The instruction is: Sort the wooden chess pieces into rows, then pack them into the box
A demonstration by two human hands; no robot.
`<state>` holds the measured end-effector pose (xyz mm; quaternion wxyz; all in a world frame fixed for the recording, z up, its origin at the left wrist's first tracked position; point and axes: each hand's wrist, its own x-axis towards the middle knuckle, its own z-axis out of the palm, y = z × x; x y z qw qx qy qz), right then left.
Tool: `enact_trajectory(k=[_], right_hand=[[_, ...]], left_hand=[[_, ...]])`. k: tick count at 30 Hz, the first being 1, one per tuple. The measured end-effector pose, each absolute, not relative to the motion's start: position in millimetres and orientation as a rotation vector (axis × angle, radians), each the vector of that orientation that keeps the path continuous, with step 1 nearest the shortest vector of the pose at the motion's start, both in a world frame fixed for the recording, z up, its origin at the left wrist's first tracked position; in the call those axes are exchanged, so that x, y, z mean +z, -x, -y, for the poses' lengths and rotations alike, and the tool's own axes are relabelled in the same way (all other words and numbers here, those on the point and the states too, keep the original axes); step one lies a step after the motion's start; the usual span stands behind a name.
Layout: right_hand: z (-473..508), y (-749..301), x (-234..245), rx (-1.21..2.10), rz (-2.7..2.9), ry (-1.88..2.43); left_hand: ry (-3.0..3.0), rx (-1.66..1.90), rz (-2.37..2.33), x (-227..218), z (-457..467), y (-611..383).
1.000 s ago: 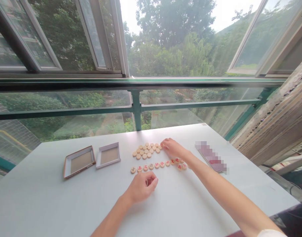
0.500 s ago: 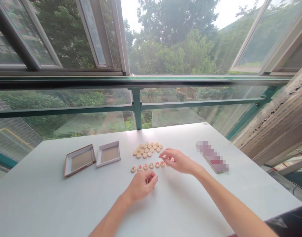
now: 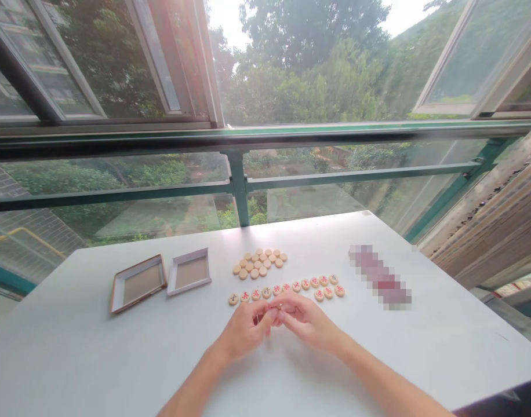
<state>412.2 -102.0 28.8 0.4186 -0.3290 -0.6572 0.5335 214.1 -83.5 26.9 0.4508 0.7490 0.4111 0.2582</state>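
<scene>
My left hand (image 3: 246,330) and my right hand (image 3: 311,324) meet just in front of a row of Chinese chess pieces (image 3: 266,292). Their fingertips pinch together around a small wooden Chinese chess piece (image 3: 278,307), mostly hidden by the fingers. Pieces in the long row lie face up, with red or dark characters showing. A short second row (image 3: 328,293) sits at its right end, nearer to me. Behind the rows is a cluster of pale pieces (image 3: 257,265) showing no visible characters.
Left on the white table (image 3: 130,359) lie an open shallow box with a brown rim (image 3: 114,295) and a pale tray-like box part (image 3: 208,266). A pixelated, phone-shaped object (image 3: 381,275) lies at the right. A green railing (image 3: 238,191) and windows stand beyond the table's far edge.
My right hand has moved from over the row down and toward me, meeting my left hand. Right-hand pieces it covered now show. The view has shifted slightly.
</scene>
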Motion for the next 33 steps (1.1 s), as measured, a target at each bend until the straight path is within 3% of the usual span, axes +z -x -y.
enact_trajectory(k=[15, 33], right_hand=[[107, -406, 16, 1.02, 1.818, 0.954], [106, -406, 20, 1.034, 1.757, 0.994]], left_hand=[[-1.877, 0.607, -1.05, 24, 83, -213], [-1.824, 0.641, -1.002, 24, 83, -211]])
